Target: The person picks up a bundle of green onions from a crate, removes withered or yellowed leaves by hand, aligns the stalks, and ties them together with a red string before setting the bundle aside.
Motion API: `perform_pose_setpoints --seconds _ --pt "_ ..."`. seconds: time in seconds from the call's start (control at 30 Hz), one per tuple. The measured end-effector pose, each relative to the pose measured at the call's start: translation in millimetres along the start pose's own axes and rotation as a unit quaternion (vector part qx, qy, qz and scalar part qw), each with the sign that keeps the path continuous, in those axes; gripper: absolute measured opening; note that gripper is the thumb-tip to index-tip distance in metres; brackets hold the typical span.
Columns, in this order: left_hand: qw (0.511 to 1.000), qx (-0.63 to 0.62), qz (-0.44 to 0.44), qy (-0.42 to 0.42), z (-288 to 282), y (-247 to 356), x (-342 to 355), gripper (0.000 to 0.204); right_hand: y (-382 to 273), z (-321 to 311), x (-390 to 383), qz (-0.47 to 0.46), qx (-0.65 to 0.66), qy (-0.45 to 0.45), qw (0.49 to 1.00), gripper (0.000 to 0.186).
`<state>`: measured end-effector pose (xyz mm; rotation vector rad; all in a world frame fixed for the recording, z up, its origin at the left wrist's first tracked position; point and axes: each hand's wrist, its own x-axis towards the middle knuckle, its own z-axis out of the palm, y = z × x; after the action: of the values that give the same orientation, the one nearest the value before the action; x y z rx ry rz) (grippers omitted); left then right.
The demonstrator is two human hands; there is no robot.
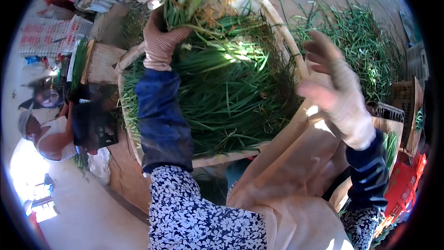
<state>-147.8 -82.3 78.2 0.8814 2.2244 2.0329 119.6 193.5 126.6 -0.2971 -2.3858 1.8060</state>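
My left hand (164, 39), in a striped knitted glove, is closed around a bunch of garlic chives (187, 2) with pale stalks and some dry, yellowish leaves. It holds the bunch over the far left part of a large light-rimmed basket (289, 37). Long green chive leaves (222, 92) fill that basket, lying mostly flat. My right hand (337, 90), in a pale glove with the fingertips showing, is raised beside the basket's right rim. Its fingers are apart and slightly blurred, with nothing in them.
Loose green leaves (365, 46) litter the floor at the right. A beige sheet (286, 171) covers my lap. On the left, a co-worker (55, 132) sits near a wooden board (106, 62). A red bag (404, 185) and a brown crate (402, 97) stand at right.
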Motion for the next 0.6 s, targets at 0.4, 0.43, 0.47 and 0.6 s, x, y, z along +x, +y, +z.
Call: perform_pose_setpoints --seconds 0.4,0.43,0.47,0.6 --pt "0.962 0.233 -0.012 -0.140 38 12 -22 0.090 17 119 143 -0.164 0.210 -0.085 0.960 0.047" --pt "0.957 0.249 -0.004 -0.150 38 10 -20 0.088 9 123 138 -0.133 0.238 -0.059 0.960 0.044" --pt "0.944 0.287 0.008 -0.163 37 11 -18 0.085 1 126 132 -0.102 0.267 -0.030 0.958 0.042" --pt "0.879 0.432 0.093 -0.180 32 14 -25 0.074 -22 138 115 0.050 0.376 0.058 0.923 0.028"
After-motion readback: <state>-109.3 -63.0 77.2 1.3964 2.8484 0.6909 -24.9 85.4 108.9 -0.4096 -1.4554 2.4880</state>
